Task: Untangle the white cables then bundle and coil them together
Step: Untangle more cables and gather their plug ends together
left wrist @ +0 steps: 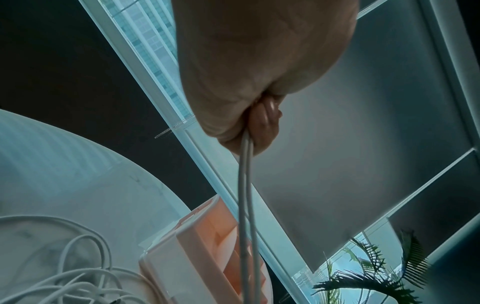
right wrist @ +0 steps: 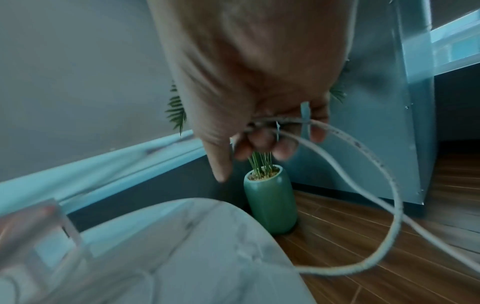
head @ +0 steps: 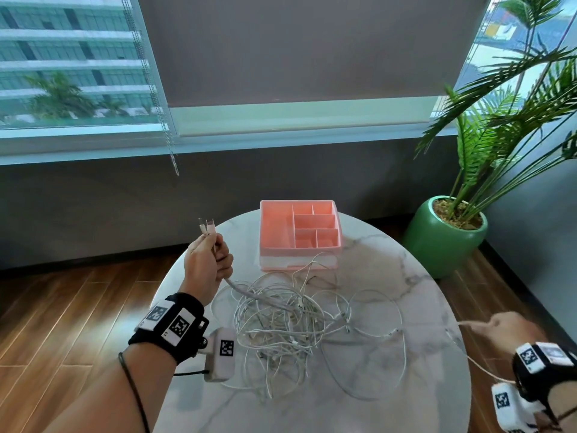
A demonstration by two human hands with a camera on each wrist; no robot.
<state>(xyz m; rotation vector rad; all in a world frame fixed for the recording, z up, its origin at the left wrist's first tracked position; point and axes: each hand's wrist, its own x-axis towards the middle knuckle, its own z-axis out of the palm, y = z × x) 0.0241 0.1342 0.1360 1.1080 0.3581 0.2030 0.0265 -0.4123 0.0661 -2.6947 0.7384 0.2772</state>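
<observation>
A tangle of white cables (head: 290, 326) lies in the middle of the round marble table (head: 390, 264). My left hand (head: 207, 264) is raised above the table's left edge and grips two cable ends, whose plugs (head: 207, 227) stick up out of the fist. In the left wrist view the two strands (left wrist: 246, 195) hang down from the curled fingers (left wrist: 265, 121). My right hand (head: 502, 328) is past the table's right edge and holds a white cable (right wrist: 363, 156) that loops away below its curled fingers (right wrist: 262, 142).
A pink divided organizer tray (head: 299, 235) stands at the back of the table, just behind the tangle. A green pot (head: 443, 235) with a palm plant stands on the wooden floor at the right. A window and grey wall run behind.
</observation>
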